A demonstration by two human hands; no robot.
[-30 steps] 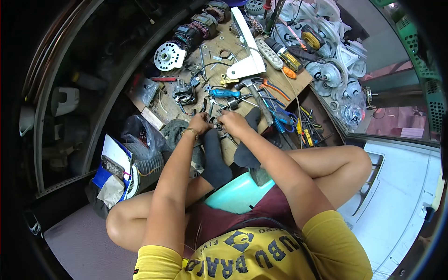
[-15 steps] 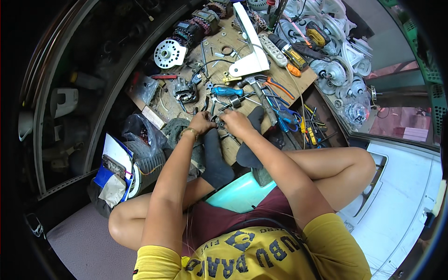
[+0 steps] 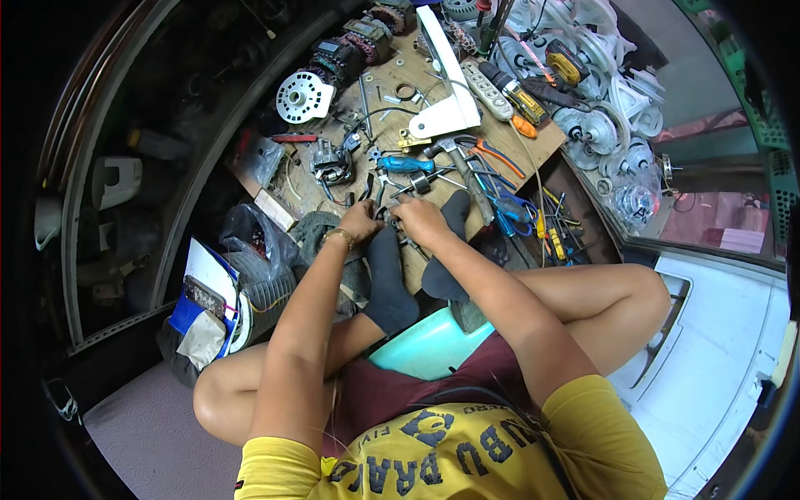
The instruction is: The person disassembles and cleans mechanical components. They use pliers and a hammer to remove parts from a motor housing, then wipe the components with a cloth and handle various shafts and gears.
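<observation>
Close together over the near part of the wooden workbench (image 3: 508, 152), my left hand (image 3: 360, 221) and my right hand (image 3: 419, 219) have their fingers bent around a small dark metal part (image 3: 392, 220). It looks round, but the fingers cover most of it and its exact kind does not show. Just beyond the hands lie pliers, a blue-handled screwdriver (image 3: 402, 163) and a dark cylindrical piece (image 3: 421, 182). A hammer (image 3: 462, 162) rests to the right of them. My feet in dark socks are on either side, just below the hands.
A small motor housing (image 3: 332, 162) and a white slotted disc (image 3: 303, 97) lie farther left. At the back stand a white bracket arm (image 3: 446, 117), a power strip (image 3: 488, 92) and a yellow-black drill (image 3: 525, 102). White fan motors (image 3: 596, 129) are heaped at right. Orange-handled pliers (image 3: 498, 158) lie near the hammer.
Both hands stay in nearly the same place, with only a slight shift of the fingers around the small metal part. The things on the bench have not moved.
</observation>
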